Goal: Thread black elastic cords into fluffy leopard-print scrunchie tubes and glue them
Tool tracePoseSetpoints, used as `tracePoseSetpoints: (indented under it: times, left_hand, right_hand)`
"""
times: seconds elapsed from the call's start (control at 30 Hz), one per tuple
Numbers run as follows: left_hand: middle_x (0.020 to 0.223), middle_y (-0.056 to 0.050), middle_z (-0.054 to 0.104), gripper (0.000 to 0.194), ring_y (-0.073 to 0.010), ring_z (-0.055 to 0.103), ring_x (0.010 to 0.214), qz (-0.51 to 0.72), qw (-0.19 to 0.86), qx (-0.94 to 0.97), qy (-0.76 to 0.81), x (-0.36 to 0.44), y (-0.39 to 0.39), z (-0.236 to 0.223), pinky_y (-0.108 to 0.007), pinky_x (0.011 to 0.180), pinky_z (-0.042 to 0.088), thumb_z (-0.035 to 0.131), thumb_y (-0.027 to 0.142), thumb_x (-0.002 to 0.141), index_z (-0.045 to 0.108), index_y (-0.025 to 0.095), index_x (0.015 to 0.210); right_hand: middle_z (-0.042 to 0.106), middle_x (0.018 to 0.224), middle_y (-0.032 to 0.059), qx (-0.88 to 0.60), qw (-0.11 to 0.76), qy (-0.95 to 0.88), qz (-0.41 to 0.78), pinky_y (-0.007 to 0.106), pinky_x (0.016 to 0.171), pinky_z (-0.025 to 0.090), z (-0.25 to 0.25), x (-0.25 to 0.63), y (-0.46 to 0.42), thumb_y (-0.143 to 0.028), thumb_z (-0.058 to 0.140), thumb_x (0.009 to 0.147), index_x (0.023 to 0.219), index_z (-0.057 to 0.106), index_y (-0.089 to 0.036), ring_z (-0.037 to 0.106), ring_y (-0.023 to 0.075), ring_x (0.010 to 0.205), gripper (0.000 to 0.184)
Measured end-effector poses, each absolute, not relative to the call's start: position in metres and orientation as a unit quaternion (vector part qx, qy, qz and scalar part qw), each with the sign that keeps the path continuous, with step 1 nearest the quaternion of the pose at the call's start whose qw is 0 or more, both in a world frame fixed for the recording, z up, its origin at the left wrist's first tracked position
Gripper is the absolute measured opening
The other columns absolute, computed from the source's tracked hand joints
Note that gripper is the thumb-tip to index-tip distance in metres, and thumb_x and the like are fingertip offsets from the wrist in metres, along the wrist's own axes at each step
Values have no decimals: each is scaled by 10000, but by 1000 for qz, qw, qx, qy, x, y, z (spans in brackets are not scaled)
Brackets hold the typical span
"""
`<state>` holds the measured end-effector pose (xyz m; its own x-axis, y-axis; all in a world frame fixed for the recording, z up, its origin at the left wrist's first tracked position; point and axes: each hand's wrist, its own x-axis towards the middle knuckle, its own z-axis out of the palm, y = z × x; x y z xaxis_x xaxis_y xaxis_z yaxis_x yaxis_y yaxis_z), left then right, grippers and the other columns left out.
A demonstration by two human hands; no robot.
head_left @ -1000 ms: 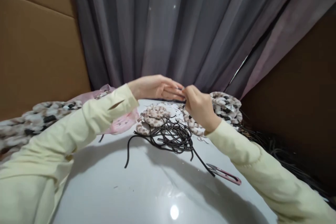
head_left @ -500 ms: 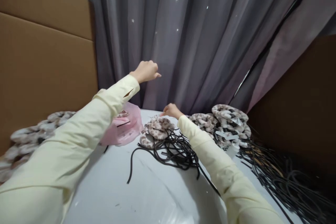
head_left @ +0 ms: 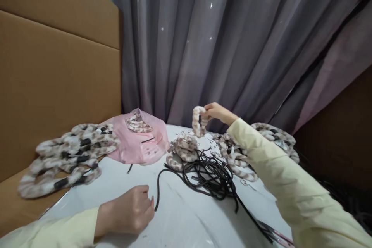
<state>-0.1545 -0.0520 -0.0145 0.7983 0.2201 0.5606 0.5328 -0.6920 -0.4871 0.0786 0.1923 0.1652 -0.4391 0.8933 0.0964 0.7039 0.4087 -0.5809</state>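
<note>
My right hand pinches a fluffy cream-and-brown ring and holds it up over the far side of the table. Below it lies a small heap of similar fluffy pieces, beside a tangle of black cords. My left hand is closed in a fist low over the near left of the table. Its curled fingers hide whatever may be inside. The end of one black cord lies right by its fingertips; I cannot tell if they touch.
A pink plastic bag with fluffy pieces sits at the back left. Fluffy rings with black sections pile up at left, more fluffy rings at right. Scissors lie near right. Cardboard and a grey curtain enclose the table.
My left hand has come down from high before the curtain to the near left of the table. My right hand has lifted a fluffy ring from around the heap. The view has shifted.
</note>
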Motion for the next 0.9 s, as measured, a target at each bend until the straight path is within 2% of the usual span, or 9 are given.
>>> tracePoseSetpoints:
  times: [0.13, 0.27, 0.33, 0.43, 0.53, 0.63, 0.73, 0.83, 0.9]
  left_hand:
    - [423, 4, 412, 277, -120, 326, 388, -285, 286, -887, -223, -150, -48, -21, -297, 438, 253, 456, 18, 739, 434, 173, 511]
    - [433, 8, 425, 263, -128, 357, 408, -325, 225, -878, -270, -144, -49, -11, -303, 438, 254, 422, 44, 776, 429, 187, 555]
    - [482, -8, 483, 179, -143, 411, 448, -356, 203, -869, -279, -143, -50, -7, -298, 449, 286, 410, 54, 769, 480, 180, 663]
    - [721, -82, 637, 241, -192, 565, 676, -395, 208, -855, -264, -145, -52, -4, -318, 621, 417, 433, 89, 743, 498, 151, 967]
    - [933, -117, 655, 384, -234, 573, 923, -420, 244, -826, -287, -148, -53, -1, -363, 822, 402, 503, 187, 746, 434, 166, 1123]
    - [912, -127, 635, 468, -250, 574, 876, -447, 252, -785, -347, -149, -55, 3, -371, 787, 408, 560, 318, 752, 401, 155, 1161]
    - [739, -67, 627, 420, -198, 566, 639, -435, 206, -763, -431, -149, -56, 6, -313, 634, 414, 583, 320, 757, 437, 159, 1116]
    - [525, -15, 571, 66, -156, 519, 466, -362, 115, -766, -519, -151, -55, 7, -257, 498, 342, 552, 235, 753, 556, 187, 798]
    - [477, -20, 560, 118, -152, 518, 435, -324, 35, -756, -568, -153, -54, 9, -248, 466, 307, 529, 206, 735, 543, 192, 619]
  right_hand:
    - [537, 534, -22, -453, 242, -819, 256, 241, 533, 508, 201, 75, 166, -209, 660, 740, 594, 546, -135, 531, 87, 486, 200]
    - [556, 490, -8, -429, 220, -821, 304, 280, 462, 518, 206, 63, 133, -193, 704, 673, 564, 552, -158, 550, 122, 432, 191]
    - [576, 492, 5, -422, 203, -815, 342, 288, 456, 531, 201, 56, 118, -175, 703, 666, 570, 555, -160, 575, 141, 429, 177]
    - [625, 549, 29, -412, 191, -790, 412, 290, 476, 557, 190, 46, 97, -142, 697, 661, 680, 579, -154, 623, 173, 476, 120]
    - [629, 572, 19, -411, 201, -733, 504, 293, 514, 579, 173, 35, 74, -74, 645, 677, 901, 568, -142, 636, 168, 508, 247]
    - [573, 555, -39, -387, 220, -663, 602, 283, 566, 591, 151, 24, 46, 12, 529, 707, 1133, 504, -155, 602, 108, 513, 458]
    - [478, 505, -93, -355, 219, -587, 694, 311, 681, 597, 126, 16, 19, 33, 465, 720, 1248, 452, -190, 525, 60, 453, 574]
    - [504, 551, -77, -360, 225, -534, 732, 319, 779, 575, 107, 12, 2, 28, 455, 718, 1262, 466, -184, 551, 59, 492, 584]
    - [562, 631, -45, -358, 235, -531, 732, 321, 814, 560, 99, 12, 0, 13, 464, 728, 1232, 506, -186, 597, 70, 576, 544]
